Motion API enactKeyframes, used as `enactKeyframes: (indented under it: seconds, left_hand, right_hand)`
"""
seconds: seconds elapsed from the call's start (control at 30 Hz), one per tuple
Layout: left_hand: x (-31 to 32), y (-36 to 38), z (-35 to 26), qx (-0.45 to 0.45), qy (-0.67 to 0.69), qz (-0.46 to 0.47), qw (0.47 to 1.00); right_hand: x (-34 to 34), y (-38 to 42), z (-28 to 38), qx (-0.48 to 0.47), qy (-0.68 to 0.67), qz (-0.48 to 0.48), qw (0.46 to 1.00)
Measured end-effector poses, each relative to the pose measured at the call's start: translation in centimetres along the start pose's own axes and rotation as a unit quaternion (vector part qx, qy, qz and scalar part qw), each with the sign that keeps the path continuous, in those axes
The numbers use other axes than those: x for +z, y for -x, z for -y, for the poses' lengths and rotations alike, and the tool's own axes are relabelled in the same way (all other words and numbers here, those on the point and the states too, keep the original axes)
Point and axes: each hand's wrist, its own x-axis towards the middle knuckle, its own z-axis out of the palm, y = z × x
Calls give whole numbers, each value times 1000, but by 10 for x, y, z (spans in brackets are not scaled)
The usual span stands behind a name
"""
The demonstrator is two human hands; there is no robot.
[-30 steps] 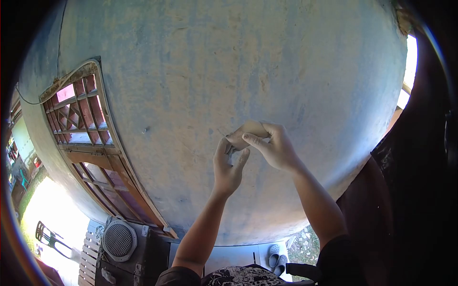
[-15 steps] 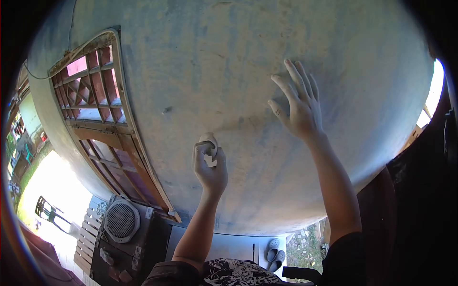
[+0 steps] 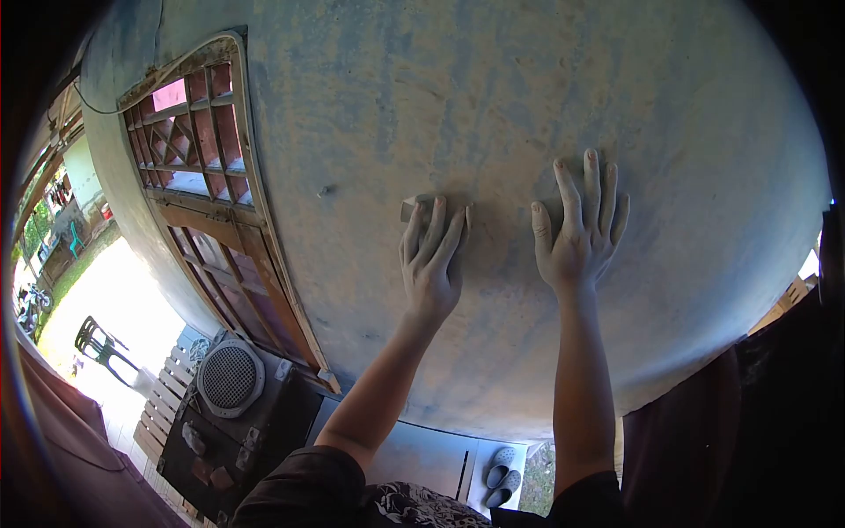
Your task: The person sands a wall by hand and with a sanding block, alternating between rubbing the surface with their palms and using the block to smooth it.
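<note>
A patchy, dusty grey-beige wall (image 3: 493,114) fills most of the view. Against it, my left hand (image 3: 431,260) presses a small folded grey piece of sandpaper (image 3: 410,208), whose left corner shows past the fingertips while the rest is hidden under them. To its right, my right hand (image 3: 578,229) lies on the wall with fingers spread, holding nothing. Pale dust coats both hands.
At left is a wooden-framed door (image 3: 233,264) with glass panes and a grille above. A black speaker box (image 3: 255,449) stands below it. Grey clogs (image 3: 502,475) sit on the floor, and a dark chair (image 3: 101,343) stands outside. A small peg (image 3: 326,191) juts from the wall.
My left hand has moved up and right, going from pinching the curled sandpaper to pressing it flat on the wall. My right hand has shifted lower, and the view has turned slightly.
</note>
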Motion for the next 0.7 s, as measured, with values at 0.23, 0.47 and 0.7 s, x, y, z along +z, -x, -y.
enactKeyframes:
  seconds: [0.23,0.47,0.7]
  left_hand:
    - [3,4,4,18,-7,-7,1000]
    - [6,7,0,38,-28,12,999]
    - [8,7,-6,4,-5,1,1000]
  right_hand:
    - [13,44,7,87,-11,-30,996]
    - [25,62,21,153,-17,-53,987]
    - [27,70,23,152,-17,-58,987]
